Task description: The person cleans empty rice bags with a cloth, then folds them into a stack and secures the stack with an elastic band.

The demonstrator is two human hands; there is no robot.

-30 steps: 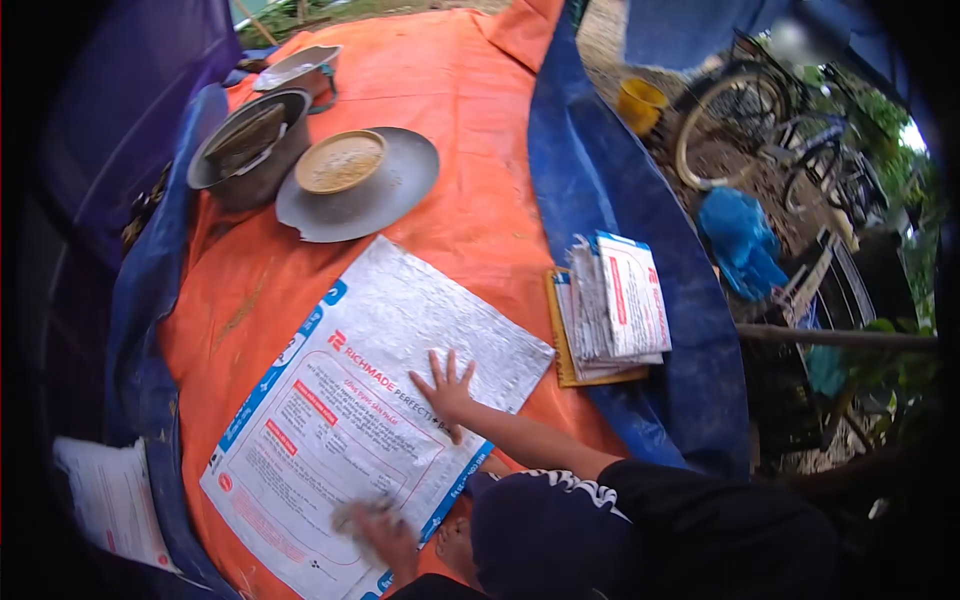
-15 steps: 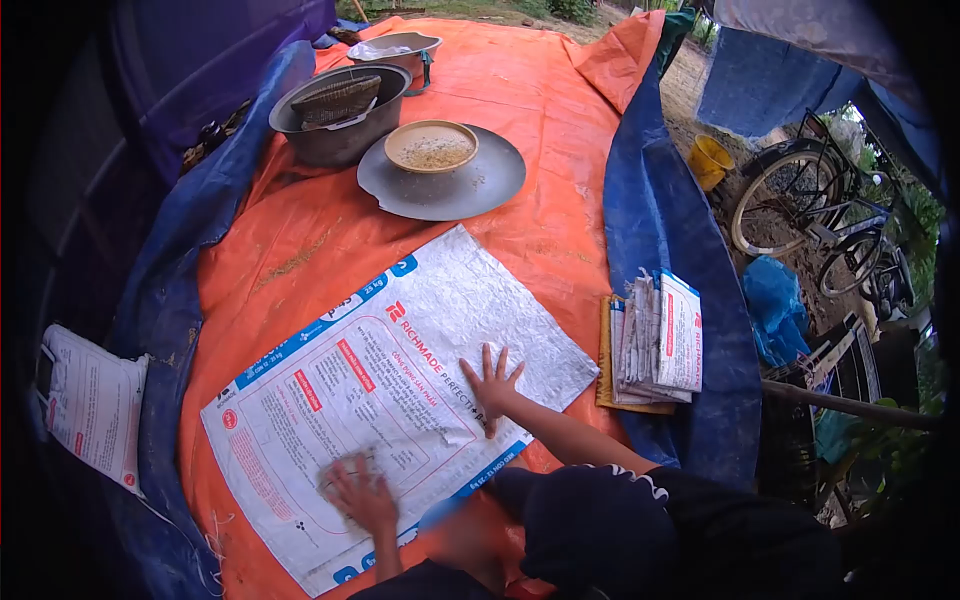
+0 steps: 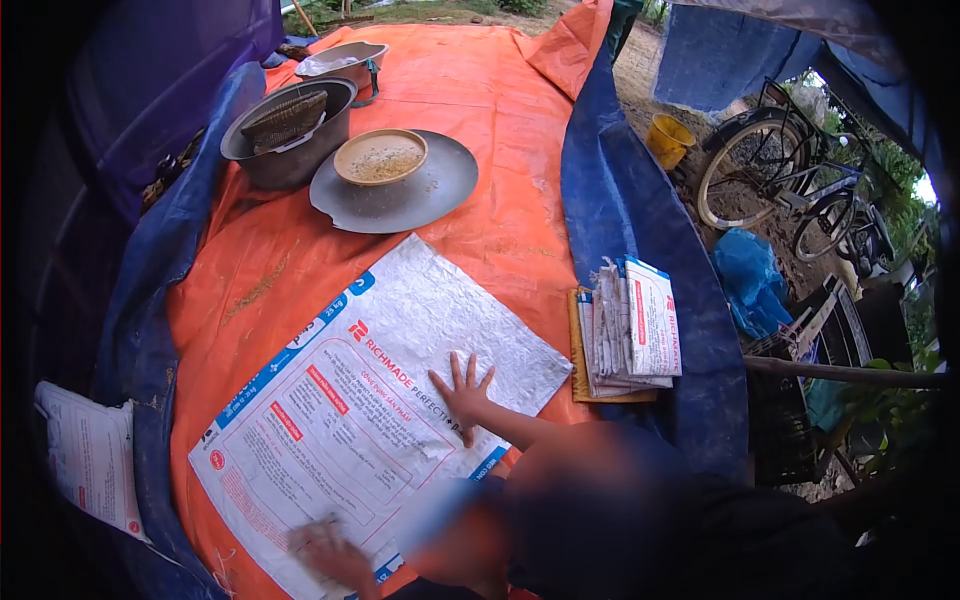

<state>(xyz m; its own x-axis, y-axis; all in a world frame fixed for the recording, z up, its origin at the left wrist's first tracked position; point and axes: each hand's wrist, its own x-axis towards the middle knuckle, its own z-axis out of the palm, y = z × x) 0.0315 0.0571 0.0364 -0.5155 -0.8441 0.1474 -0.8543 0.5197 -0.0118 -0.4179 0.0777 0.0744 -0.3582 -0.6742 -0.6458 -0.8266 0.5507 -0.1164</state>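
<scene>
A flattened white woven feed sack (image 3: 330,430) with red and blue print lies on the orange tarp. My right hand (image 3: 463,395) presses flat on the sack near its right part, fingers spread. Toward the sack's near left edge is my left hand (image 3: 325,552), low over the surface or on it. Motion smears its fingers, and I cannot make out whether anything is under them. A folded stack of similar sacks (image 3: 640,325) sits to the right, beyond my right hand. Another sack (image 3: 95,455) lies at the far left.
Farther back on the orange tarp (image 3: 470,90) stand a grey lid (image 3: 440,190) bearing a shallow bowl of grain (image 3: 380,158), a dark basin (image 3: 270,165) and another tub (image 3: 350,68). Blue tarp (image 3: 620,190) borders the right, with a yellow bucket (image 3: 668,140) and bicycle (image 3: 770,170) beyond.
My left hand has slid toward the sack's near left edge. My right hand stays spread on the same spot of the sack. The whole view has shifted a little.
</scene>
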